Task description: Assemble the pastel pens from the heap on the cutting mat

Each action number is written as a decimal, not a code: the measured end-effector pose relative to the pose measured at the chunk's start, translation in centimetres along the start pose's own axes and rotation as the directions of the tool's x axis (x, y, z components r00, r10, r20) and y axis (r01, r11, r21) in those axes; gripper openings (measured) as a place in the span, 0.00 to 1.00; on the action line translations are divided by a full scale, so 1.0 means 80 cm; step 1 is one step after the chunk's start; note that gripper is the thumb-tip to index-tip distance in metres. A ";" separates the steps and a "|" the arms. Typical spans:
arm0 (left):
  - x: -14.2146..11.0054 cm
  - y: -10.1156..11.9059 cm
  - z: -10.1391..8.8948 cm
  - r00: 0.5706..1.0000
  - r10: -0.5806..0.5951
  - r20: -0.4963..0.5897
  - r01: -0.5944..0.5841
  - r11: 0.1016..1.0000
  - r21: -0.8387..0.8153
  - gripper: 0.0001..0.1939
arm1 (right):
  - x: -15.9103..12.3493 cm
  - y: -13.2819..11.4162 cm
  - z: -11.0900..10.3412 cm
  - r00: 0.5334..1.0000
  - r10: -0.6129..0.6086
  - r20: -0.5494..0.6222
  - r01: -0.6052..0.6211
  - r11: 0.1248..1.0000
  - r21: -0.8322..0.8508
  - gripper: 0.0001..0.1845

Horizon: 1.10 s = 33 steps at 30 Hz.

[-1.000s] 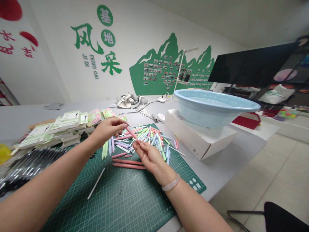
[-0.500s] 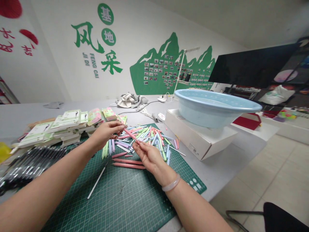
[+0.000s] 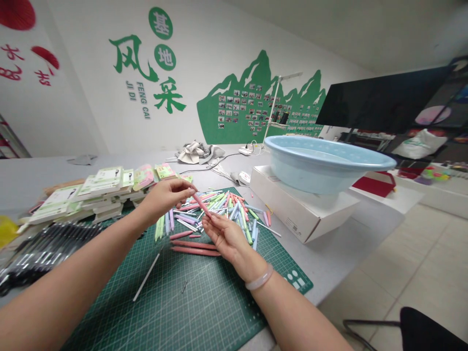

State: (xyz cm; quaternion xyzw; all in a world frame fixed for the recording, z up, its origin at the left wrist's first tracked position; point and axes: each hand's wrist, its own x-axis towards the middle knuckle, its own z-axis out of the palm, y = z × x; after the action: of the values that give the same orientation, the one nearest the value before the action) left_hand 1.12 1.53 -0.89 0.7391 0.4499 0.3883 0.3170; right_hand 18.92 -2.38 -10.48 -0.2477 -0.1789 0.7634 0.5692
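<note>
A pink pen barrel [image 3: 202, 204] slants between my two hands above the cutting mat. The fingertips of my left hand [image 3: 170, 195] pinch its upper end. At its lower end, the thumb and fingers of my right hand [image 3: 230, 239] grip it, the palm turned partly up. Below my hands lie long pink pens [image 3: 193, 246] and shorter pink pieces [image 3: 181, 235]. Just beyond is a heap of pastel pen parts [image 3: 234, 207] in green, blue, purple and pink. A thin white refill [image 3: 146, 278] and a small metal piece [image 3: 184, 286] rest on the green cutting mat [image 3: 120, 312].
Many black pens [image 3: 54, 248] lie in rows at the left, with stacked small boxes [image 3: 98, 187] behind them. On the right, a blue basin [image 3: 321, 170] stands on a white carton [image 3: 292, 209]. Cloths [image 3: 199, 152] and a cable lie at the back. A black chair [image 3: 420, 331] is lower right.
My left hand has moved slightly to the right and up, closer to my right hand. The pink barrel now tilts more steeply. My right hand is almost still.
</note>
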 end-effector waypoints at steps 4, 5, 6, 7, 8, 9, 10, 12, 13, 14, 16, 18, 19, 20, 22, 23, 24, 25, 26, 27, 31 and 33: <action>0.000 0.009 0.000 1.000 0.025 -0.006 -0.025 0.998 0.057 0.18 | -0.003 -0.002 0.002 1.000 -0.003 -0.015 0.003 1.000 -0.006 0.09; -0.001 0.009 0.000 1.000 0.022 -0.007 -0.022 0.998 0.065 0.18 | -0.003 -0.002 0.003 1.000 -0.007 -0.016 0.006 1.000 -0.010 0.09; -0.001 0.009 0.000 1.000 0.016 -0.008 -0.016 0.997 0.073 0.18 | -0.004 -0.002 0.003 1.000 -0.010 -0.016 0.010 1.000 -0.015 0.09; -0.002 0.007 0.000 1.000 0.008 -0.010 -0.008 0.997 0.076 0.19 | -0.004 -0.002 0.003 1.000 -0.013 -0.015 0.012 1.000 -0.024 0.09; -0.003 0.006 0.001 1.000 0.000 -0.011 0.001 0.997 0.075 0.19 | -0.004 -0.002 0.003 1.000 -0.013 -0.013 0.013 0.999 -0.033 0.09; -0.003 0.004 0.001 1.000 -0.008 -0.011 0.009 0.998 0.069 0.19 | -0.004 -0.002 0.002 1.000 -0.012 -0.008 0.012 0.999 -0.041 0.10; -0.004 0.001 0.002 1.000 -0.016 -0.009 0.017 0.998 0.058 0.18 | -0.004 -0.001 0.002 1.000 -0.011 -0.003 0.011 0.999 -0.049 0.10; -0.006 -0.003 0.003 1.000 -0.030 -0.004 0.030 0.999 0.030 0.18 | -0.003 -0.001 0.001 1.000 -0.010 0.004 0.010 0.998 -0.059 0.11; -0.007 -0.005 0.003 0.999 -0.038 0.002 0.038 0.999 0.016 0.17 | -0.003 -0.001 0.001 1.000 -0.010 0.004 0.010 0.998 -0.062 0.11; -0.008 -0.007 0.003 0.999 -0.047 0.008 0.047 0.999 0.003 0.17 | -0.002 -0.001 0.001 1.000 -0.009 0.001 0.009 0.998 -0.066 0.12; -0.010 -0.010 0.004 0.998 -0.061 0.016 0.062 0.998 -0.025 0.16 | -0.003 -0.001 0.002 1.000 -0.004 -0.014 0.003 0.997 -0.073 0.11; -0.011 -0.012 0.004 0.997 -0.072 0.029 0.073 0.996 -0.048 0.16 | -0.003 -0.001 0.003 1.000 0.000 -0.025 -0.002 0.996 -0.087 0.11; -0.012 -0.013 0.004 0.997 -0.075 0.035 0.077 0.995 -0.057 0.16 | -0.003 0.000 0.003 1.000 -0.001 -0.028 -0.002 0.995 -0.098 0.11; -0.013 -0.015 0.005 0.996 -0.078 0.041 0.080 0.995 -0.065 0.16 | -0.004 0.000 0.003 1.000 -0.003 -0.028 0.000 0.994 -0.111 0.11; -0.015 -0.018 0.006 0.995 -0.083 0.048 0.086 0.993 -0.078 0.16 | -0.004 0.001 0.003 1.000 -0.012 -0.025 0.008 0.990 -0.140 0.12; -0.016 -0.020 0.007 0.995 -0.088 0.045 0.092 0.992 -0.084 0.16 | -0.004 0.002 0.003 1.000 -0.017 -0.024 0.013 0.988 -0.154 0.12; -0.017 -0.022 0.008 0.995 -0.095 0.041 0.098 0.991 -0.089 0.17 | -0.004 0.002 0.003 0.999 -0.022 -0.024 0.017 0.986 -0.164 0.12; -0.018 -0.023 0.008 0.994 -0.102 0.037 0.105 0.990 -0.092 0.17 | -0.004 0.003 0.003 0.999 -0.025 -0.026 0.020 0.985 -0.172 0.12; -0.020 -0.025 0.009 0.994 -0.109 0.033 0.111 0.989 -0.095 0.17 | -0.003 0.003 0.002 0.999 -0.027 -0.028 0.022 0.984 -0.177 0.11; -0.022 -0.026 0.009 0.993 -0.114 0.030 0.116 0.989 -0.095 0.17 | -0.003 0.003 0.001 0.999 -0.030 -0.029 0.024 0.983 -0.181 0.11; -0.027 -0.029 0.008 0.990 -0.134 0.045 0.137 0.987 -0.086 0.17 | -0.002 0.003 0.000 0.999 -0.038 -0.025 0.032 0.978 -0.208 0.10; -0.028 -0.030 0.007 0.986 -0.147 0.083 0.154 0.984 -0.090 0.17 | -0.002 0.002 -0.001 0.999 -0.047 -0.018 0.041 0.971 -0.235 0.11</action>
State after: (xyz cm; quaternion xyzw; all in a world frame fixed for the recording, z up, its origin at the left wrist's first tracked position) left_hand -0.04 0.36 -3.82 0.7013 0.4728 0.3559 0.3975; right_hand 18.85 -2.63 -10.60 -0.3178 -0.2665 0.7213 0.5547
